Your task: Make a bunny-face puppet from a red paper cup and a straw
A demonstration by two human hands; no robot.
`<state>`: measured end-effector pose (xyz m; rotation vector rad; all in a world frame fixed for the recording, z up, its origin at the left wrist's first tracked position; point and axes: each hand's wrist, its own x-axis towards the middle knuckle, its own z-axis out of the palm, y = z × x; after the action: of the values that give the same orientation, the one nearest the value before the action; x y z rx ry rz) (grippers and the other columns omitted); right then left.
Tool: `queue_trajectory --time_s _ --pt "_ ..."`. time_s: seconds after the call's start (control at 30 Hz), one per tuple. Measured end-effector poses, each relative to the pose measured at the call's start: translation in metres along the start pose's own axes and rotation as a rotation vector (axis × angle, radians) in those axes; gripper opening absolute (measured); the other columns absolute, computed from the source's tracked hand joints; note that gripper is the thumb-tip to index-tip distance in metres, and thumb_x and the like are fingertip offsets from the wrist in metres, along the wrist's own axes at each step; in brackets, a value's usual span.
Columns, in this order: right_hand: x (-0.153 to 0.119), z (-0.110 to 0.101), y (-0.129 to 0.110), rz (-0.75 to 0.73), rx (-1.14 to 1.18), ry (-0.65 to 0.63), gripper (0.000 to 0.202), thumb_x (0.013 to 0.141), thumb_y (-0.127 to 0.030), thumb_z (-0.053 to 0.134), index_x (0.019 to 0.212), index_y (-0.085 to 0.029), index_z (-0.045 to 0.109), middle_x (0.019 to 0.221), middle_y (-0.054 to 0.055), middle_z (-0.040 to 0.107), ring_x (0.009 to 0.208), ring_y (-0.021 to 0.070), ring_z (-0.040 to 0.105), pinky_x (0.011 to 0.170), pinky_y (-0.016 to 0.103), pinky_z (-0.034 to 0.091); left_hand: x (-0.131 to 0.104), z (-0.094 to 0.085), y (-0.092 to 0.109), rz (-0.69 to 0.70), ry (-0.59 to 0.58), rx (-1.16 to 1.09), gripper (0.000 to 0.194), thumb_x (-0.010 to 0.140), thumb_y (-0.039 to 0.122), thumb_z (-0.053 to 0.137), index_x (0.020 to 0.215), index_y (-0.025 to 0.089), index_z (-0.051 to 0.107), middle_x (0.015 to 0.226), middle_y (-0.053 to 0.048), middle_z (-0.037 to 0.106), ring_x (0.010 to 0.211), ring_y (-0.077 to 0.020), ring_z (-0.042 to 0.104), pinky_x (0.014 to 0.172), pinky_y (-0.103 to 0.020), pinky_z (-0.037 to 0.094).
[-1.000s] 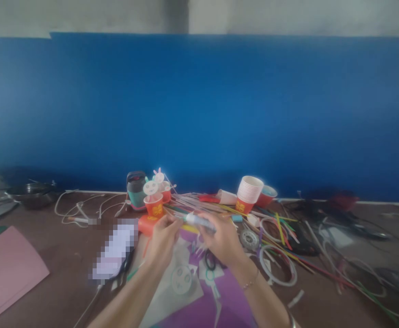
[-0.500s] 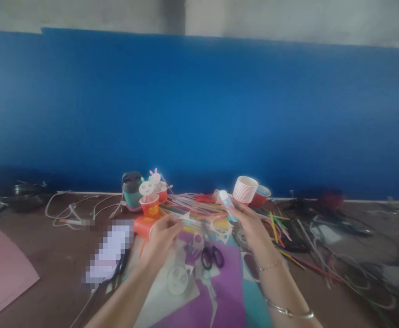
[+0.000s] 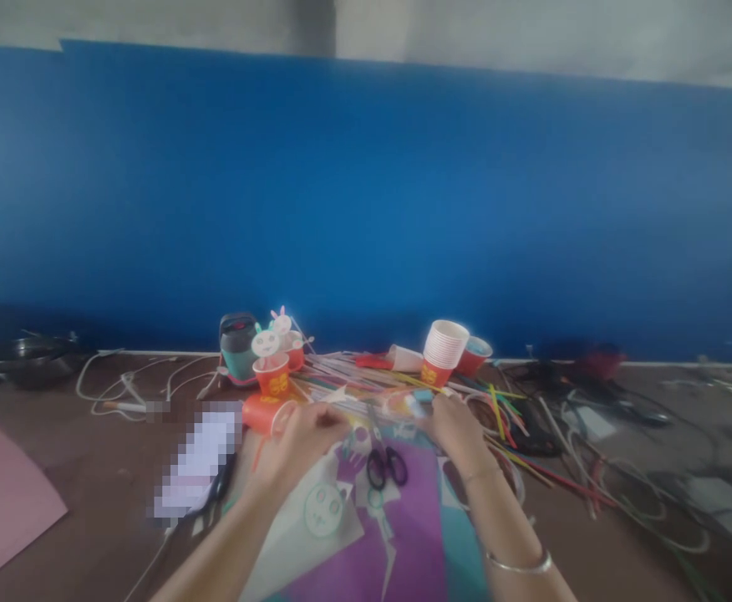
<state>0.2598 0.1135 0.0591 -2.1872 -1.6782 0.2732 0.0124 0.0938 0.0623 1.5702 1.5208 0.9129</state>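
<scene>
My right hand [image 3: 457, 428] is closed around a white and light-blue glue stick [image 3: 416, 407], tilted low over the papers and partly covered by the fingers. To its left, my left hand [image 3: 307, 431] has its fingertips pinched together; whatever is between them is too small to make out. Black-handled scissors [image 3: 386, 468] lie between the hands on purple paper [image 3: 413, 527]. A white sheet with a green-outlined animal face [image 3: 323, 510] rests below my left hand. A red paper cup [image 3: 264, 415] lies on its side by the left fingers.
Cups with rabbit-face cutouts [image 3: 266, 343] stand beside a teal and dark container [image 3: 238, 347] at the back. A stack of paper cups [image 3: 446, 347] stands behind my right hand. Colored pipe cleaners [image 3: 504, 410], a phone [image 3: 200, 460], cables [image 3: 128, 389] and pink paper [image 3: 8, 506] lie around.
My right hand has lowered and turned, bringing the glue stick from raised to low over the papers. My left hand has shifted slightly to the right.
</scene>
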Motion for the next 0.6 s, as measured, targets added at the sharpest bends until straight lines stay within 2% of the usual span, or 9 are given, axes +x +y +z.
queue_trajectory --time_s 0.07,0.1,0.17,0.23,0.33,0.47,0.6 --pt "-0.011 -0.006 -0.019 -0.102 0.049 -0.016 0.006 0.073 -0.023 0.063 0.075 -0.017 0.066 0.091 0.013 0.071 0.094 0.0273 0.064 0.078 0.033 0.045 -0.003 -0.002 0.005 0.022 -0.016 0.01 0.012 0.066 0.031 0.065 0.065 0.021 0.072 0.055 0.003 0.064 0.053 -0.0135 0.053 0.046 -0.021 0.034" --pt "-0.018 -0.008 -0.03 -0.201 0.162 -0.084 0.007 0.076 -0.021 0.06 0.076 -0.019 0.067 0.088 0.009 0.072 0.089 0.0235 0.065 0.078 0.031 0.046 -0.005 -0.003 0.008 0.035 -0.026 0.01 0.012 0.067 0.03 0.065 0.066 0.021 0.073 0.056 0.003 0.065 0.054 -0.0136 0.054 0.047 -0.021 0.035" --pt "-0.031 -0.007 -0.052 -0.351 0.41 -0.258 0.011 0.073 -0.019 0.062 0.083 -0.02 0.066 0.086 0.004 0.072 0.08 0.0189 0.066 0.072 0.027 0.048 -0.008 -0.003 0.016 0.047 -0.048 0.002 0.012 0.067 0.026 0.063 0.065 0.02 0.073 0.056 0.002 0.065 0.054 -0.0143 0.055 0.048 -0.022 0.037" --pt "-0.042 -0.002 -0.069 -0.415 0.534 -0.331 0.019 0.066 -0.013 0.064 0.084 -0.019 0.064 0.079 0.002 0.07 0.074 0.0176 0.065 0.068 0.025 0.048 -0.01 -0.003 0.022 0.073 -0.05 -0.029 0.012 0.067 0.023 0.062 0.063 0.02 0.073 0.057 0.001 0.066 0.057 -0.0152 0.057 0.051 -0.022 0.038" --pt "-0.049 0.008 -0.08 -0.408 0.582 -0.308 0.019 0.064 -0.007 0.061 0.079 -0.018 0.062 0.072 0.001 0.068 0.069 0.0168 0.064 0.064 0.025 0.047 -0.01 -0.003 0.024 0.109 -0.035 -0.068 0.011 0.067 0.022 0.063 0.063 0.021 0.073 0.062 0.0 0.068 0.061 -0.0179 0.059 0.054 -0.024 0.04" --pt "-0.044 0.009 -0.074 -0.344 0.588 -0.297 0.022 0.062 -0.006 0.06 0.079 -0.019 0.063 0.065 -0.001 0.066 0.061 0.016 0.061 0.057 0.024 0.044 -0.011 -0.01 0.007 0.132 -0.052 0.052 0.006 0.062 0.023 0.068 0.068 0.025 0.07 0.062 0.0 0.066 0.069 -0.0222 0.061 0.061 -0.027 0.042" --pt "-0.039 0.002 -0.068 -0.294 0.598 -0.3 0.011 0.062 -0.01 0.058 0.065 -0.02 0.062 0.062 -0.001 0.065 0.062 0.0161 0.06 0.059 0.024 0.043 -0.016 -0.008 -0.021 0.11 -0.263 0.21 0.024 0.042 0.01 0.073 0.052 0.025 0.057 0.056 0.002 0.057 0.074 -0.0262 0.06 0.071 -0.031 0.043"
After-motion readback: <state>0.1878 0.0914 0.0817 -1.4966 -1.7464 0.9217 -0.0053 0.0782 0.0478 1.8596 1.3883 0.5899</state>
